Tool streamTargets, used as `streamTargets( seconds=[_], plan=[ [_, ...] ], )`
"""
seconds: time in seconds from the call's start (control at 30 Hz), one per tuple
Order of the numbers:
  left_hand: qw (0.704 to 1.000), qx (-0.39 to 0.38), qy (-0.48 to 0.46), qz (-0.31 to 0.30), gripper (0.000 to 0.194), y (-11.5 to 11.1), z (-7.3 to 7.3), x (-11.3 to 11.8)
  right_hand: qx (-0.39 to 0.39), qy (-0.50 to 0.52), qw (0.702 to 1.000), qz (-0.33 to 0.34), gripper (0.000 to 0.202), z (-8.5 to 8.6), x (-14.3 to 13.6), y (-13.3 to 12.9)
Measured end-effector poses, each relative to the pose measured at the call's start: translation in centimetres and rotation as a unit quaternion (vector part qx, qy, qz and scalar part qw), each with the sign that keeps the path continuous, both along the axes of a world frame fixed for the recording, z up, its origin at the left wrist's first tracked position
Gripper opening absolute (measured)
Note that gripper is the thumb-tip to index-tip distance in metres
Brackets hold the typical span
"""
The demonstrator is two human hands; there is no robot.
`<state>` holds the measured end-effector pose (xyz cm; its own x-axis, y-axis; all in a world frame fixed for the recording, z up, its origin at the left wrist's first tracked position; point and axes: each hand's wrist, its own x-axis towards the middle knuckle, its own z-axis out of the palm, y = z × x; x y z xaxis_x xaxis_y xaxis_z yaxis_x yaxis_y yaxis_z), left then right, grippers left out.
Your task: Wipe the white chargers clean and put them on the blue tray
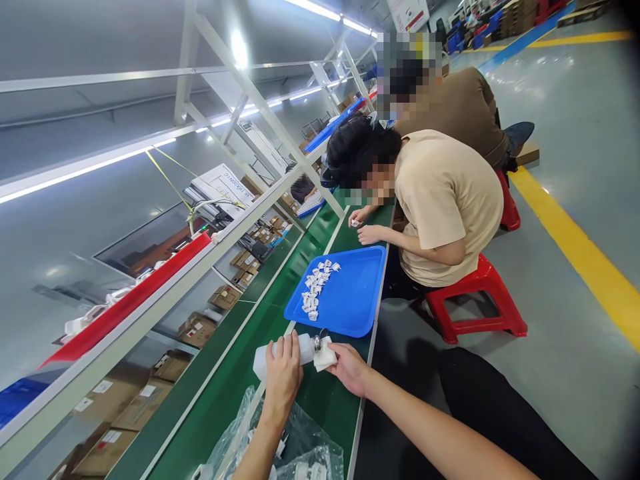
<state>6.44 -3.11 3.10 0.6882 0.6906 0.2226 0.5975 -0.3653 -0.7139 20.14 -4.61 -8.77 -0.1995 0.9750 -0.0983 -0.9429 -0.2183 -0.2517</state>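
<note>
My left hand [283,367] is wrapped round a translucent white plastic bottle [260,363], which is tilted almost onto its side. Its metal-looking neck [317,343] points right, at a folded white cloth [325,356]. That cloth is pinched in the fingers of my right hand [350,371], against or very close to the bottle's mouth. Just beyond both hands, a blue tray [357,293] holds several small white plug-like pieces [315,288] along its left side. Nearer to me, under my left forearm, lies a clear plastic bag [320,440] with more white pieces.
A green work surface [200,427] runs away from me. Across it stand a metal frame and a red shelf [135,300]; cardboard boxes [110,400] are stacked behind. A co-worker in a beige shirt [445,193] sits on a red stool [480,307] past the tray, handling a small white piece.
</note>
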Motion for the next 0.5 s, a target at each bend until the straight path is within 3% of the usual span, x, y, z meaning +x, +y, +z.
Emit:
streamTargets(
  seconds=[0.5],
  plan=[
    [0.999, -0.027, -0.027, 0.008, 0.068, 0.11, -0.44, -0.34, -0.008, -0.011, 1.000, -0.002, 0.031, 0.19, 0.14, -0.18]
  ],
)
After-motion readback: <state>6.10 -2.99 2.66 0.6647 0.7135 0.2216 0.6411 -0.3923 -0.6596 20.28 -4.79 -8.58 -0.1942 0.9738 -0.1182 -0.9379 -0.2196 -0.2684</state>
